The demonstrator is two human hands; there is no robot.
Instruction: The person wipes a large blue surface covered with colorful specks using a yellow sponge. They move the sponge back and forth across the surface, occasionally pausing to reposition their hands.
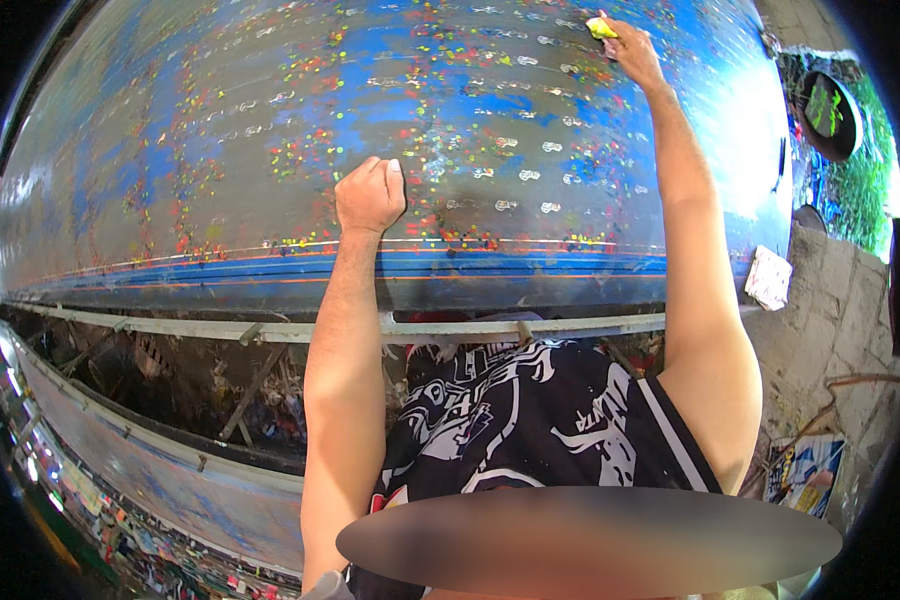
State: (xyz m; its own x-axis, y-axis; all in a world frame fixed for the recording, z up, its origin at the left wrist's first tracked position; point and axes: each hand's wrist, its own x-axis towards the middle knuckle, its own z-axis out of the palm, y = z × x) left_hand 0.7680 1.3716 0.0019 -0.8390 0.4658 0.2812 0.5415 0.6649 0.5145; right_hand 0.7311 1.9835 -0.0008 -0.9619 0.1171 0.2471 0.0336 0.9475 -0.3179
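Observation:
A long table surface (240, 150) stained grey and blue carries many small red, yellow and green dots, with rows of small white outlined shapes toward the middle and right. My left hand (368, 192) rests closed in a fist on it, near the middle; whether anything is inside is hidden. Farther off at the upper right, my right hand (634, 54) grips a yellow cloth or pad (599, 27) with some pink on it, against the surface.
A rail (200, 328) runs along the near edge above a littered gap. Another long table (150, 475) lies lower left. Beside the right end are a round black container (830, 118), a whitish block (767, 277) and paved floor (820, 330).

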